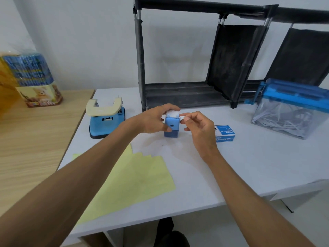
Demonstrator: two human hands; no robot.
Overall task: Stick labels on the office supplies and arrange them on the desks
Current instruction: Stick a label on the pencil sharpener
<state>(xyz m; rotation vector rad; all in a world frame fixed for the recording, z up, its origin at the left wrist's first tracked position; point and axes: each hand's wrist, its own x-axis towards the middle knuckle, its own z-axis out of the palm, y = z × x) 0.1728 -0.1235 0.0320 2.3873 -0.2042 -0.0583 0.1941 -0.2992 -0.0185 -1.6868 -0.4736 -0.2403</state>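
Several yellow sheets point(135, 175) lie nearest on the table point(249, 166). Beyond them the left hand point(153, 120) grips a blue pencil sharpener point(171, 130) standing upright mid-table; the right hand point(201, 130) pinches a small white label point(183, 117) beside its top. A black rack point(178, 97) stands behind.

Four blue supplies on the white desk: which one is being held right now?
The small blue box-shaped sharpener, gripped by the left hand. The blue hole punch, blue clip box and blue-topped clear shredder sit untouched.

The sharpener point(171, 126) is blue, the paper point(135, 177) is yellow, the rack point(195, 56) is black, and the bench point(258, 161) is white.
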